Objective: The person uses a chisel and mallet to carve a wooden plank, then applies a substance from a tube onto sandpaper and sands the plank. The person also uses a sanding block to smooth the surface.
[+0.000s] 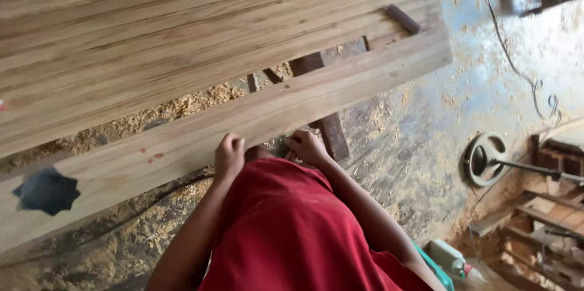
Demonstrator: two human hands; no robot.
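Observation:
A long pale wooden plank [340, 87] runs across the view from lower left to upper right. My left hand [229, 155] grips its near edge with fingers curled over the wood. My right hand [307, 147] sits just to the right at the same edge, fingers bent under the plank; what it holds, if anything, is hidden. My red shirt [286, 230] fills the lower middle. Beyond the plank lies a wide panel of joined boards [182, 29].
Wood shavings [176, 108] lie in the gap between plank and panel and on the floor. A star-shaped hole [47, 190] marks the plank's left end. A round metal wheel [485, 158], stacked timber [547, 206] and a green-and-white container [447, 257] stand at right.

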